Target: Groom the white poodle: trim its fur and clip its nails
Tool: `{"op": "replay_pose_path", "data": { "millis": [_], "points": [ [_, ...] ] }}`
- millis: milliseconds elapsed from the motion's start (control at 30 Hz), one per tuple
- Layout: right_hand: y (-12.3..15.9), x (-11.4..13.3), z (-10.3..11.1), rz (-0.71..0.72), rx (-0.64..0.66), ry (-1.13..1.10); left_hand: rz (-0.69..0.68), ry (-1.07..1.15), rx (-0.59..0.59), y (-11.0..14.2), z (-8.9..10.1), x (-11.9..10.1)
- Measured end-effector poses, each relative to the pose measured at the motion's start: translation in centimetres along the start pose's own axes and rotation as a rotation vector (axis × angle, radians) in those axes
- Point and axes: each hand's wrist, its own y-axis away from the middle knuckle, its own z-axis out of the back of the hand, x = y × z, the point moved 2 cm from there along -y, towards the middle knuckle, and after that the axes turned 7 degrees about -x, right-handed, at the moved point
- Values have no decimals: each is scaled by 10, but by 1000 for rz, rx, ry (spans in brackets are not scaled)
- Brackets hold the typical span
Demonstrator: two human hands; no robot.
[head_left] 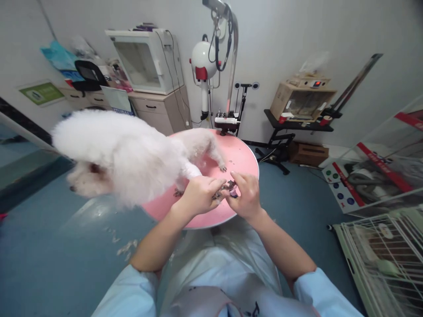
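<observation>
A fluffy white dog [148,154] stands on a round pink table [246,160], its head turned to the left past the table's edge. My left hand [203,193] is closed around one of its paws [218,193], holding it up over the near side of the table. Close against that paw, my right hand [245,193] pinches a small tool with a purple part [233,192]; the fingers cover most of it, so its exact kind is unclear. The two hands almost touch. Another paw [223,168] rests on the tabletop just beyond them.
A grooming arm [235,53] with hanging loops rises behind the table, beside a white dryer [203,61]. A tool holder [228,122] sits at the table's far edge. To the right are a wire cage [383,251] and a stand [297,126]. Hair clumps [127,248] lie on the floor.
</observation>
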Motion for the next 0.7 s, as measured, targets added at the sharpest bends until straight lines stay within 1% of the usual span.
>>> {"op": "replay_pose_path", "data": {
  "millis": [133, 300, 467, 600, 700],
  "points": [
    [-2, 4, -1, 47, -40, 10, 15, -8, -6, 1, 1, 1],
    [0, 0, -4, 74, -33, -6, 30, -15, -20, 2, -2, 3],
    [3, 0, -10, 33, -12, -37, 30, -23, -21, 3, -4, 5],
    [4, 4, -14, -14, -8, -47, 26, -46, -35, 3, -4, 5],
    [3, 8, -14, -52, 15, -95, 28, -70, -26, 2, -4, 5]
  ]
}}
